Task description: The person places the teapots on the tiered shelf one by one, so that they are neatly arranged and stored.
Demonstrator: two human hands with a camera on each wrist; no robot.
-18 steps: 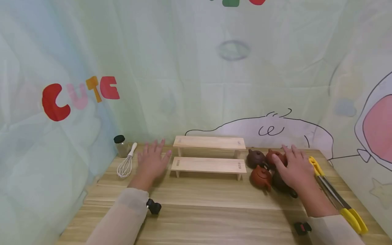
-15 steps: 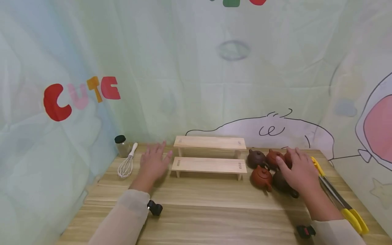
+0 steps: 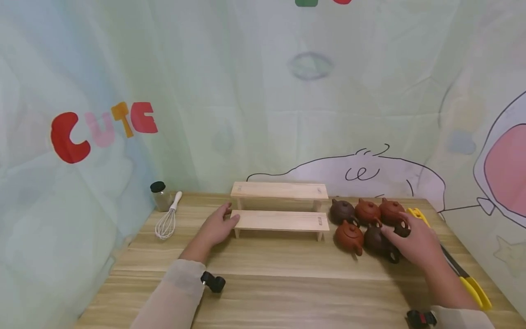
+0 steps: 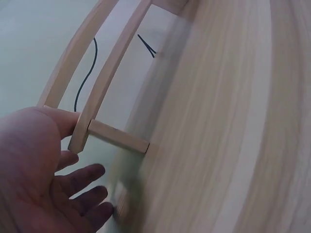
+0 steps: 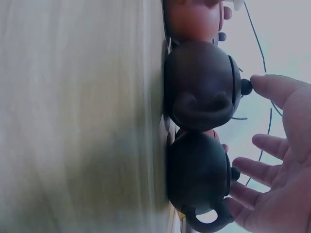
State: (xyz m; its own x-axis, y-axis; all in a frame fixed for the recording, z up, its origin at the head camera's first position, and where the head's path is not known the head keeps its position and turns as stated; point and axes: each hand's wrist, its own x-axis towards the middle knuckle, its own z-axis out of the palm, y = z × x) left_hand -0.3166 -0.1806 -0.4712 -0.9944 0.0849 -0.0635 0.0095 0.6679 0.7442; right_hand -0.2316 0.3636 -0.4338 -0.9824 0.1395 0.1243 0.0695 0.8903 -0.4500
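My left hand (image 3: pixel 216 228) is at the left end of the lower, front wooden shelf (image 3: pixel 283 221). Its thumb appears to touch the board's top, while the loosely bent fingers (image 4: pixel 82 179) stay beyond the end. Behind stands the taller wooden shelf (image 3: pixel 279 189). On the right, my right hand (image 3: pixel 423 242) hovers over two dark teapots, one in front (image 3: pixel 376 240) and a black one (image 5: pixel 199 170) partly hidden beneath the fingers. Its thumb (image 5: pixel 272 87) is close to the front pot's lid knob; contact is unclear. An orange-brown teapot (image 3: pixel 349 236) sits beside them.
A dark teapot (image 3: pixel 342 211) and two reddish teapots (image 3: pixel 368 211) form the back row. Yellow-handled tongs (image 3: pixel 472 288) lie along the right edge. A whisk (image 3: pixel 166 224) and a black-lidded jar (image 3: pixel 162 198) sit at left. Printed cloth (image 3: pixel 197 114) hangs behind the table.
My left hand has lowered and moved right to the front shelf's end. My right hand has moved right and toward me, lower over the dark teapots, uncovering the back reddish ones.
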